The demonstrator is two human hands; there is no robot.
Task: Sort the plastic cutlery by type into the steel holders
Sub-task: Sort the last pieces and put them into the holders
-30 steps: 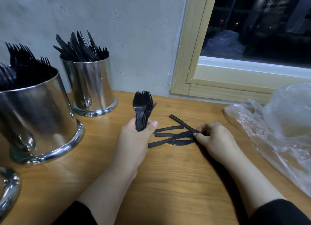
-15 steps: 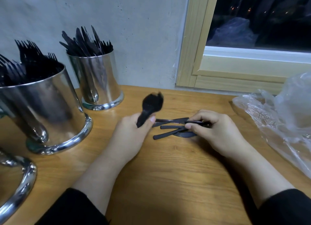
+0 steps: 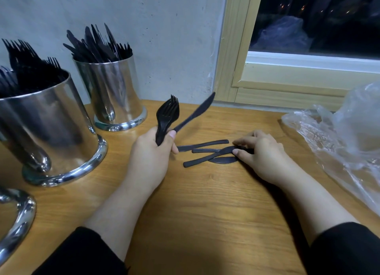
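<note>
A knife [image 3: 195,112] is now gripped with the forks [image 3: 167,118] in the left hand [image 3: 151,157]. Remaining knives [image 3: 207,155] are pinched by the right hand [image 3: 261,153] on the wooden tabletop [image 3: 205,213], beside steel holders [image 3: 115,93], under a window [image 3: 308,38].

Grey plaster wall [image 3: 164,38], wood-framed dark window [image 3: 308,17], wooden table [image 3: 205,213].

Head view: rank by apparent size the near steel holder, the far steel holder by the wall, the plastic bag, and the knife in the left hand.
1. near steel holder and plastic bag: alike, both cropped, unranked
2. far steel holder, though nearness inflates the other holder
3. knife in the left hand
</note>
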